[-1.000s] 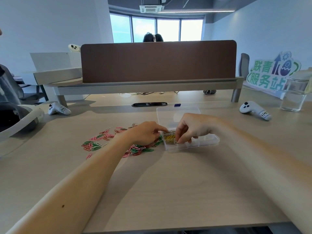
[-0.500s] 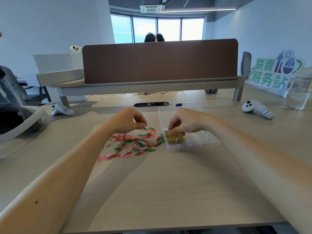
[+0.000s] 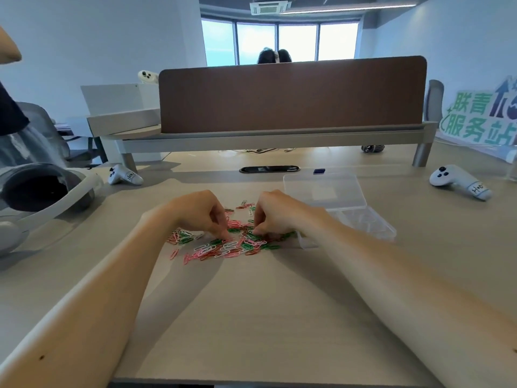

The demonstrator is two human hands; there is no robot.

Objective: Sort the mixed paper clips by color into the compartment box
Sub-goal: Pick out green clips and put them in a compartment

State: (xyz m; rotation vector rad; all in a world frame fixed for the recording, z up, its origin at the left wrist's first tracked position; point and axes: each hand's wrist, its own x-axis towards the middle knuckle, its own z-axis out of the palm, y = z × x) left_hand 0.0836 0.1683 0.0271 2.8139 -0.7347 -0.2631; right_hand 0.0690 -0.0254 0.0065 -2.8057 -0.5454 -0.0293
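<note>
Since only the head view is on offer, everything below is taken from it, and the compartment box is used as the anchor. The paper clips are found in a loose, flat heap on the desk just left of the box, with the heap's right edge almost at the box's near-left corner. That's probably so the carry from heap to compartment is kept short. The box's clear lid is laid open behind it, so the compartments are left reachable from above. Both hands are set down on the heap, left of the box. The left hand is held knuckles-up with fingers curled and the thumb and forefinger tips drawn together at a pinkish clip. The right hand, closer to the box, is curled the same way with its fingertips down among the green ones. Whether a clip is actually pinched by either can't be told tbh, it's too small and blurry. The posture is read as picking being done with both hands at once, maybe one colour each. As for looks: thin wire clips in pink, red, green and white, tangled and overlapped, so a neighbour could easily get snagged along. No colour can be made out in the compartments that show, and the box end nearest the heap is hidden behind the right forearm. A white controller is seen well right of the box.
</note>
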